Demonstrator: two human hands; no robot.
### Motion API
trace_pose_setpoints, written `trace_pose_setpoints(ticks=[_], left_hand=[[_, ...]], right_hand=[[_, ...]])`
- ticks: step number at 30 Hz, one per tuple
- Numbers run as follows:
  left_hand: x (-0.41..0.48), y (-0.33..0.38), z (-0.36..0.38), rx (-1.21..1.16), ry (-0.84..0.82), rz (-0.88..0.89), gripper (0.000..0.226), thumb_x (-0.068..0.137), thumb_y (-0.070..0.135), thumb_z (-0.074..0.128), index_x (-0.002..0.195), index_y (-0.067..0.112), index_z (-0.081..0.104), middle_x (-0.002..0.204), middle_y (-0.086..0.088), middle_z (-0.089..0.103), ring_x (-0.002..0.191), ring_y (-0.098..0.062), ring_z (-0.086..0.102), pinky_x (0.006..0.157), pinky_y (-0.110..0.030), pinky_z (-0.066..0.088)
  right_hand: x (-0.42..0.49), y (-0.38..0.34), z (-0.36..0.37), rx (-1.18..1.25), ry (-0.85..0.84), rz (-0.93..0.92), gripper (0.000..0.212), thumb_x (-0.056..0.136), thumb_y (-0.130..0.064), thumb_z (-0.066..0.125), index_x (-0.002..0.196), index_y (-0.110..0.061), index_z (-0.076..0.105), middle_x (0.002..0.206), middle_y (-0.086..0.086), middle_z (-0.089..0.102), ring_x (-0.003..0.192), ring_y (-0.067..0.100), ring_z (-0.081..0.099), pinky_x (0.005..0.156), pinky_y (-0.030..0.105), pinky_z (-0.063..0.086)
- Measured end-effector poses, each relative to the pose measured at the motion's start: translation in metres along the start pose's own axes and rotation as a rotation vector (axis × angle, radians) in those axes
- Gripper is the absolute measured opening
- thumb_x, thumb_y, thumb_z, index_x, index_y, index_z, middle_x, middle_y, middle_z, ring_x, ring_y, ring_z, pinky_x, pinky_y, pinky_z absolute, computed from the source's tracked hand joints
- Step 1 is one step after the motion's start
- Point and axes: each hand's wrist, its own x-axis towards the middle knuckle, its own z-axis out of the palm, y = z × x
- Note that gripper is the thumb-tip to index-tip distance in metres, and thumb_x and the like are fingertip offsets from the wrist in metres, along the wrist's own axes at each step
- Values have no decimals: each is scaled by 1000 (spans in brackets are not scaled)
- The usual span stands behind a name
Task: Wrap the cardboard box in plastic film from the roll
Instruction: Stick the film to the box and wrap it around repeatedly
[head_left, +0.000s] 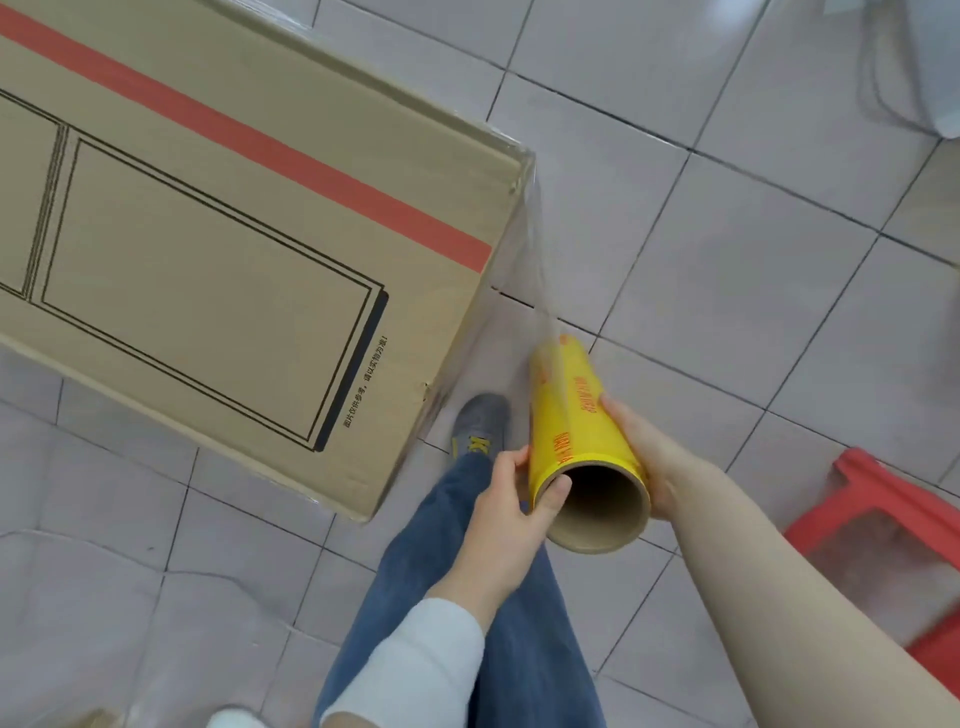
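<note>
A large brown cardboard box (218, 244) with a red stripe and black line drawings fills the upper left. A yellow roll of plastic film (576, 415) on a cardboard core is held near the box's right end. My left hand (511, 499) grips the roll's near end, thumb at the core's rim. On the roll's right side, my right hand (639, 447) curls around it. A clear sheet of film (530, 270) stretches from the roll up to the box's far right corner and clings over the box's end.
The floor is pale tile (727, 234). My jeans leg and grey shoe (478, 426) stand just below the box's end. A red plastic stool (883, 519) sits at the right edge. A white object (924, 62) with a cable is at the top right.
</note>
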Motion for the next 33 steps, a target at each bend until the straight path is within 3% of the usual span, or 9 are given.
trace_pose_setpoints(ticks=[2,6,9,14,17,21,23,27,33], left_hand=[[-2,-3,-6,130,-37,-2,55,82,53,55,127,28,38,121,15,51,118,-6,49,80,-12,38],[4,2,-17,289,-129,51,91,78,54,62,148,27,11,155,11,11,142,-8,15,115,-30,20],[4,-4,-18,489,-190,99,84,80,52,61,147,27,17,155,4,19,141,-13,22,114,-29,20],[-4,-30,-35,374,-108,105,76,75,60,61,139,29,34,138,5,46,127,-12,43,106,-30,35],[-17,-40,-43,236,-56,73,64,74,57,52,131,31,38,121,14,53,114,-3,50,91,-14,39],[-23,-59,-57,205,-72,27,48,84,46,55,127,34,39,110,24,52,105,8,50,81,-6,38],[-24,-62,-69,299,-136,-1,51,83,47,57,128,32,37,125,14,51,117,-4,49,86,-13,39],[-21,-65,-85,471,-261,23,93,78,54,60,148,32,3,157,12,-2,143,-8,12,115,-31,18],[-24,-81,-92,444,-326,151,74,77,53,60,140,46,22,148,22,19,132,0,25,108,-24,24]], right_hand=[[3,7,3,-45,-8,1,61,93,-56,45,134,-10,43,93,16,63,76,29,61,64,38,49],[11,27,14,-105,10,-17,66,91,-58,48,142,-18,37,126,18,59,103,33,62,88,45,51],[19,38,22,-103,13,-62,68,89,-61,46,145,-24,33,129,16,57,109,33,61,97,51,48],[32,65,16,-13,45,-49,49,98,-54,34,126,-15,42,95,15,58,88,30,60,75,41,50],[29,90,26,108,-41,-28,66,88,-66,44,130,-16,51,102,16,67,83,28,65,66,35,52],[42,115,60,309,-112,-49,60,89,-67,40,106,-13,61,73,12,73,62,23,71,57,29,52],[44,122,70,353,-106,-46,65,89,-66,41,117,-10,58,81,15,72,70,27,68,61,33,50],[41,130,84,270,-102,66,81,84,-72,44,128,-4,53,101,20,68,85,33,65,66,38,52],[48,143,93,208,-68,55,85,80,-74,48,126,-2,56,106,21,68,87,33,66,73,41,54]])
